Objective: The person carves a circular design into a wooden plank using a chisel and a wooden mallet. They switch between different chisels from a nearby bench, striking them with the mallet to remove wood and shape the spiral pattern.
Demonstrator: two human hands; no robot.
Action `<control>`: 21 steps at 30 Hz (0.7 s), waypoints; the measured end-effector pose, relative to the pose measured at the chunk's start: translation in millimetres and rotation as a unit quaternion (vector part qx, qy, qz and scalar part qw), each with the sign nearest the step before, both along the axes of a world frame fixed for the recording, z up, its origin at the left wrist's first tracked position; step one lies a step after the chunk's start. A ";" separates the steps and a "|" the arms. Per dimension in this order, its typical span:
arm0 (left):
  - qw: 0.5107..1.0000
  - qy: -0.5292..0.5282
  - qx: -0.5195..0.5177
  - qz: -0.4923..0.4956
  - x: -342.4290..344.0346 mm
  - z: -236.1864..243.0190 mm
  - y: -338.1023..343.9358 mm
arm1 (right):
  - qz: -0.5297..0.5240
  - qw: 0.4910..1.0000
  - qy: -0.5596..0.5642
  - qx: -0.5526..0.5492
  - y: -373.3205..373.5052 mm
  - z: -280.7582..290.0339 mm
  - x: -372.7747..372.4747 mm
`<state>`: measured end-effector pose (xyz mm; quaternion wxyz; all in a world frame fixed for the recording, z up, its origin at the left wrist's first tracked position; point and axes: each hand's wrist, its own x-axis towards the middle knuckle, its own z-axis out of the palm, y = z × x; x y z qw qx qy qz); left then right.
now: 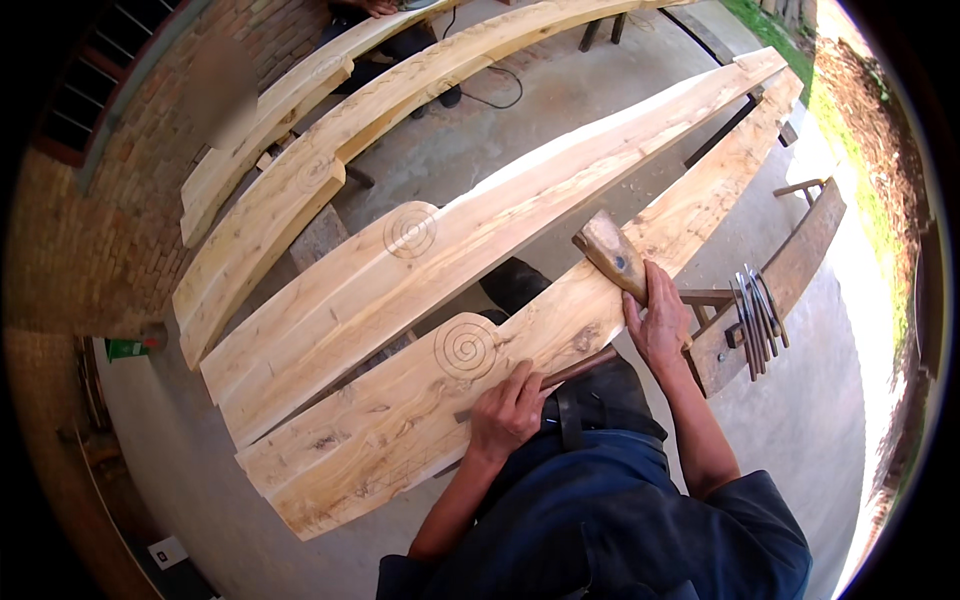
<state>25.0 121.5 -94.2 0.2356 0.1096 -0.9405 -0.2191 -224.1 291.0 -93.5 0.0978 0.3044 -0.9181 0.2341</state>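
Observation:
My left hand [503, 415] is closed around a long dark chisel-like tool [585, 364] along the near edge of a pale wooden plank [360, 445]. The plank bears a drawn spiral [465, 344] just up and left of that hand. Farther right, my right hand [660, 320] grips a worn wooden mallet [610, 255] lying over the same plank. Its thumb and fingers wrap the lower end of the mallet.
More long planks [500, 215] lie parallel beyond, with curved beams [330, 160] at the back. Another person's hand [380, 7] shows at the top. A bench [815, 240] on the right holds several chisels [758, 325]. A brick wall [130, 200] borders the left.

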 end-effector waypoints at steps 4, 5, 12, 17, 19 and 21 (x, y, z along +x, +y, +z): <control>0.997 0.011 0.003 0.073 -1.5 -6.1 -1.8 | 0.007 1.000 0.003 -0.006 1.2 1.0 -0.9; 0.997 0.010 0.003 0.070 -1.5 -6.9 -2.0 | 0.008 1.000 0.004 -0.006 1.4 1.6 -1.0; 0.998 -0.022 0.000 0.054 7.1 -8.4 6.0 | 0.005 1.000 -0.004 -0.004 1.3 4.3 -1.5; 0.999 -0.015 0.000 0.052 8.2 -9.4 6.5 | 0.005 1.000 0.005 -0.009 1.7 -0.6 -1.3; 0.999 -0.014 0.000 0.053 7.2 -8.6 6.5 | 0.003 1.000 0.004 -0.009 1.3 -0.8 -1.1; 0.999 -0.015 0.008 0.049 5.4 -3.9 7.4 | -0.001 1.000 0.004 -0.010 2.8 -3.1 -1.5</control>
